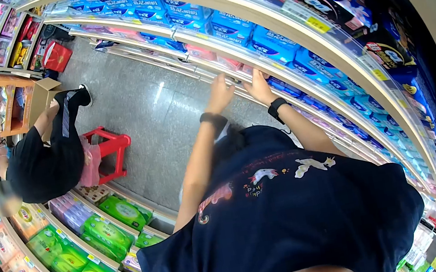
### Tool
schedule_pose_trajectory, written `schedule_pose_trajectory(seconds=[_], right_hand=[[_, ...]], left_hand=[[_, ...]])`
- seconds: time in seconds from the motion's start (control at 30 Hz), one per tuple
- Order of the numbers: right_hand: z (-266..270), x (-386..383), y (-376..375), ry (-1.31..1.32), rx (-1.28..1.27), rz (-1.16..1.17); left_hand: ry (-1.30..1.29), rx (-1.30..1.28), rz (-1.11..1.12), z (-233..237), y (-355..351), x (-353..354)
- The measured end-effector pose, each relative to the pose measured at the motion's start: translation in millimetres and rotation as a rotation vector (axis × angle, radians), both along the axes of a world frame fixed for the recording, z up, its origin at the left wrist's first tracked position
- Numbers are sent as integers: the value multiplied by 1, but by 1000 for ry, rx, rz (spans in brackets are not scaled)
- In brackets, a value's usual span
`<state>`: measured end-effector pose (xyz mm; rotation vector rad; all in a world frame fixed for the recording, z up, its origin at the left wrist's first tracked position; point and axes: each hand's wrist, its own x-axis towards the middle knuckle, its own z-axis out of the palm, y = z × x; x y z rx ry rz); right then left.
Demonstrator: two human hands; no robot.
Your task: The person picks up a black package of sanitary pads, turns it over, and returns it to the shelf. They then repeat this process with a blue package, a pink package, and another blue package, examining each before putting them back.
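Both my arms reach forward to a low shelf on the right. My left hand, below a dark wristband, is at the shelf's front edge with its fingers bent inward. Close to its right, my right hand has its fingers curled at the same shelf, below a dark watch. Pink packs lie just beyond the fingertips. Whatever the fingers grip is too small and partly hidden to make out. Blue packs stand in a row on the shelf above my hands.
Dark packs fill the upper right shelf. Across the grey floor, a person in dark clothes sits on a red stool. Green packs line the left shelves. Behind the person stands a cardboard display.
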<state>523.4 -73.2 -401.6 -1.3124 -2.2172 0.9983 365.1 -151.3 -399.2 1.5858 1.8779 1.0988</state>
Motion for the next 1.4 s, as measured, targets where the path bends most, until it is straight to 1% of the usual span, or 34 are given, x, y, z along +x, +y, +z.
schedule_pose_trajectory(seconds=[0.07,0.1,0.13,0.2,0.23,0.27,0.33,0.37,0.4,0.47,0.5,0.53,0.6,0.63,0.67,0.73,0.77,0.8,0.83,0.87,0.9,0.93,1.0,1.07,1.1,1.13,1.17,1.2,1.23,1.27,1.3,1.33,1.37,1.4], right_hand=[[-4,-17,8,83,10,58],[1,-26,7,141,99,9],[-2,-32,9,136,101,-1],[-10,-41,20,62,-69,-59],[-26,-46,24,154,-85,-125],[-40,-46,29,152,-84,-140],[-45,-46,35,220,-114,-96],[-44,-47,39,218,-286,-113],[-40,-46,40,215,-282,-131],[-34,-44,38,138,-368,-178],[-32,-42,39,135,-475,-186],[-31,-41,36,137,-478,-192],[-26,-40,29,358,-567,-218],[-21,-41,29,310,-592,-214],[-17,-41,26,311,-595,-216],[1,-44,18,429,-676,-275],[-16,-42,21,378,-631,-270],[-3,-43,19,377,-635,-269],[25,-47,15,406,-718,-235],[41,-49,10,436,-800,-198],[41,-47,5,496,-740,-144],[34,-43,6,497,-743,-138],[27,-40,5,339,-823,-78],[30,-39,-2,295,-803,-20],[36,-42,-4,276,-772,-6],[41,-46,-6,257,-739,10],[43,-46,-9,311,-800,48],[52,-48,-14,429,-742,136],[52,-51,-16,424,-653,211],[76,-59,-21,419,-750,171],[95,-69,-30,518,-825,155],[99,-76,-35,493,-726,165],[116,-84,-36,513,-720,266],[112,-86,-37,491,-644,348]], left_hand=[[-85,18,91,-16,20,-15],[-185,-52,45,-1,31,-25],[-189,-52,35,-6,41,-30],[-220,-39,113,-17,65,-36],[-246,-15,86,-25,76,-40],[-249,-18,71,-33,86,-44],[-304,5,-10,-51,103,-48],[-338,40,-88,-62,111,-50],[-345,39,-106,-59,114,-50],[-465,-3,-69,-54,112,-52],[-522,-26,-45,-53,110,-53],[-521,-30,-51,-53,104,-53],[-495,113,9,-59,94,-55],[-482,10,-20,-66,91,-61],[-482,7,-20,-72,88,-64],[-325,-109,-106,-66,80,-67],[-327,-115,-93,-63,74,-62],[-328,-119,-90,-54,65,-61],[-131,-85,-68,-47,55,-63],[66,-50,-46,-41,48,-65],[68,-53,-41,-33,42,-69],[81,-11,-62,-26,37,-76],[95,24,-73,-14,25,-85],[-629,-227,-114,-1,10,-93],[-534,-306,-82,16,2,-98],[-530,-304,-66,37,-8,-98],[-738,-319,-21,60,-20,-96],[-939,-314,39,74,-31,-99],[-987,-236,-2,67,-41,-101],[-929,-322,-36,56,-52,-109],[-1018,-378,-28,72,-67,-108],[-1110,-396,-32,84,-80,-108],[-1024,-227,-43,89,-84,-109],[-951,-192,-56,94,-92,-112]])
